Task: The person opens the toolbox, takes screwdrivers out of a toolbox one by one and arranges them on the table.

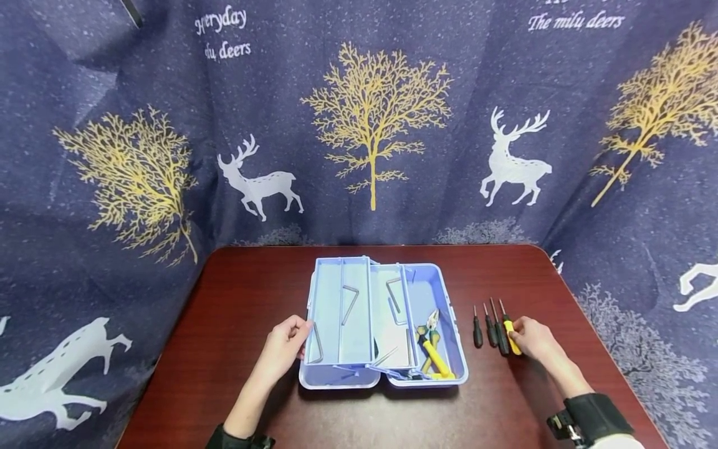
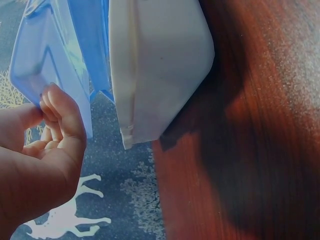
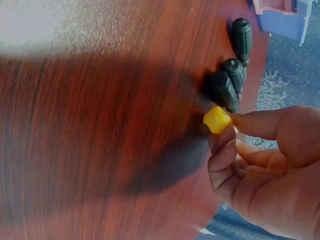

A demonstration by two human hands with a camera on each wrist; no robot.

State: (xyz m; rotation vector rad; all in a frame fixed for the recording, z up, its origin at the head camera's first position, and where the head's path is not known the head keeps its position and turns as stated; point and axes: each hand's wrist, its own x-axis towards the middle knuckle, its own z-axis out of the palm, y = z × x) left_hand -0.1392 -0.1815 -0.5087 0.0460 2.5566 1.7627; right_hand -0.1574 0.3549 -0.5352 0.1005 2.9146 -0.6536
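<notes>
Head view: my left hand point(image 1: 283, 349) rests on the near-left edge of the open blue toolbox point(image 1: 381, 321), fingers lightly bent on its rim. My right hand point(image 1: 533, 340) is at the yellow-handled screwdriver point(image 1: 509, 333), rightmost of four in a row on the brown table point(image 1: 235, 299), just right of the box. The three black-handled screwdrivers point(image 1: 489, 330) lie touching or nearly so. Box contents: hex keys point(image 1: 349, 302) in the left tray, another hex key point(image 1: 394, 298) in the middle tray, yellow-handled pliers point(image 1: 430, 346) in the right well.

Left wrist view: fingertips point(image 2: 52, 102) curl against the translucent blue tray wall point(image 2: 47, 60), thumb behind; a light steadying hold.

Right wrist view: thumb and forefinger point(image 3: 250, 122) pinch the yellow handle's butt end point(image 3: 217, 119), other fingers loosely curled; a black handle touches it.

My read: to do this well I'd pinch further along the handle, lift straight up so the neighbours don't roll, and keep the box pinned.
</notes>
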